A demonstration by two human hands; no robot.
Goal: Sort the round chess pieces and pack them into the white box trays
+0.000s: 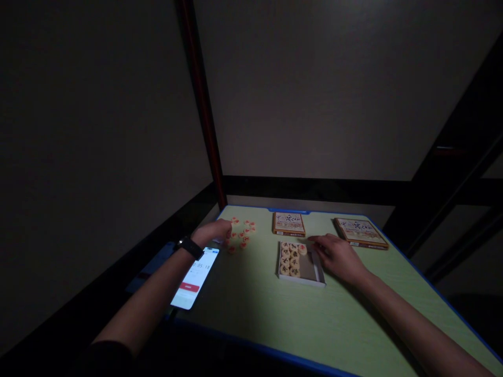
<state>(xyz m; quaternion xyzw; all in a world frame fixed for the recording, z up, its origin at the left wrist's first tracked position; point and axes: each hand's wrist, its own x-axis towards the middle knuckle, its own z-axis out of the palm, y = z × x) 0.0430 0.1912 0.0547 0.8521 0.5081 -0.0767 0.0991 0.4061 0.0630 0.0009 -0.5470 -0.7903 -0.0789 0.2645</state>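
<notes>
My left hand (217, 230) reaches to the left side of the table, its fingers curled closed beside loose Chinese chess pieces with red characters (244, 239). Whatever those fingers hold, if anything, is hidden. At the right wall of a shallow white box (302, 282) is my right hand (335, 255), index finger stretched out and thumb apart from it. No piece shows in this hand, and I cannot tell how firmly it touches the box. Inside the box, several dark-lettered pieces (290, 260) fill the left part, with one red-lettered piece (302, 249) at the upper right of them.
Two printed game boxes lie farther back, a smaller box (289, 223) in the middle and a larger box (360, 232) at right. A lit phone (195, 283) lies by my left forearm. The green table (251, 314) has a blue edge; walls stand behind and left.
</notes>
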